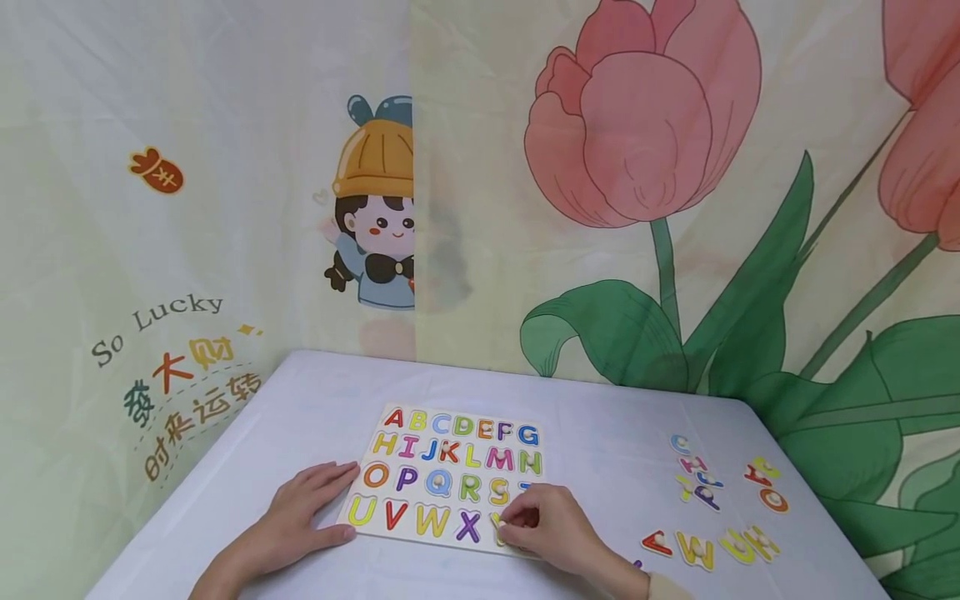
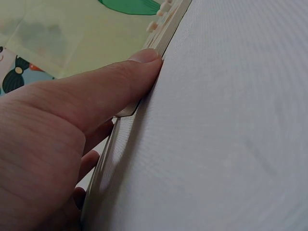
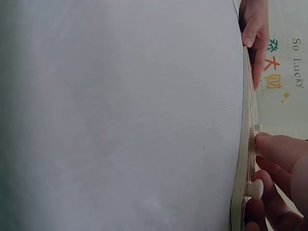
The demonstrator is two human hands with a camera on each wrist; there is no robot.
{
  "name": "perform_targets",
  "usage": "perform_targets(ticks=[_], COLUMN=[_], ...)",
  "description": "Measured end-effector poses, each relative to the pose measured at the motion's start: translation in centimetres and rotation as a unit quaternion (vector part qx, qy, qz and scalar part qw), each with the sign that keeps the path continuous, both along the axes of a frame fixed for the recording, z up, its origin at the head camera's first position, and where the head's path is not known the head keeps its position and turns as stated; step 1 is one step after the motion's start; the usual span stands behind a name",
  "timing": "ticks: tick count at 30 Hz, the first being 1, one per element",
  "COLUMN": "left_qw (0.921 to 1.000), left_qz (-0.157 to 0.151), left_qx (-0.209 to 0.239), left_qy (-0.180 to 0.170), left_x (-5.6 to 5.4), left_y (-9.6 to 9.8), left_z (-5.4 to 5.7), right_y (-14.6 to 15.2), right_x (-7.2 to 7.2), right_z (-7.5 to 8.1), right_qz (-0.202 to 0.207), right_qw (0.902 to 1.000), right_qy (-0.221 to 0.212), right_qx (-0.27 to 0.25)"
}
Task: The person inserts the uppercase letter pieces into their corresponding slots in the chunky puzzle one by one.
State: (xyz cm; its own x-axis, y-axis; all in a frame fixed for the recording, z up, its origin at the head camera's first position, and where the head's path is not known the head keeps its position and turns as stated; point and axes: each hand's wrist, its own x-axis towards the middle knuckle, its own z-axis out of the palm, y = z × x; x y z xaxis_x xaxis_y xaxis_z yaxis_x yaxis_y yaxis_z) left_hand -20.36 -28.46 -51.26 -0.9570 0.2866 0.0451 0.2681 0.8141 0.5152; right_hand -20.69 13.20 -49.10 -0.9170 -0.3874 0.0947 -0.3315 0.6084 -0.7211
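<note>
A wooden alphabet puzzle board [image 1: 411,536] lies on the table, with coloured letters in rows. Several letters, such as the green R [image 1: 469,487] and the pink M [image 1: 500,458], carry small knobs. At the board's lower right, my right hand [image 1: 558,529] pinches a yellow letter piece [image 1: 496,523], seemingly a Y, over the bottom row. A pale knob [image 3: 255,189] shows beside its fingers in the right wrist view. My left hand [image 1: 296,517] touches the board's left side with straight fingers. Its thumb [image 2: 142,62] presses the edge near the lower left corner.
Loose knobbed letters lie on the table right of the board: a yellow W [image 1: 697,551], a red piece [image 1: 657,544], an orange O [image 1: 773,500], a purple P [image 1: 706,497] and several others. Printed cloth [image 1: 480,167] hangs behind the white-covered table [image 1: 300,408].
</note>
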Motion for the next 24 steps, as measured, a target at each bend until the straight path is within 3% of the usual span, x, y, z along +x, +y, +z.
perform_targets(ticks=[10,14,19,24], left_qw=[1.0000,0.9999,1.0000,0.9996], left_qz=[-0.001,-0.002,-0.001,-0.005], left_qx=[0.005,0.009,0.006,0.009], left_qy=[0.008,0.008,0.001,0.026], left_x=[0.1,0.1,0.1,0.0], left_y=[0.1,0.1,0.1,-0.1], left_z=[0.2,0.1,-0.2,-0.4], right_y=[-0.5,-0.2,1.8,5.4], right_x=[0.2,0.0,-0.1,0.0], right_z=[0.2,0.3,0.9,2.2], right_qz=[-0.002,0.015,0.056,0.053], right_qw=[0.9997,0.9995,0.9967,0.9975], right_qy=[-0.008,-0.023,-0.058,-0.046], right_qx=[0.022,0.012,-0.011,0.006])
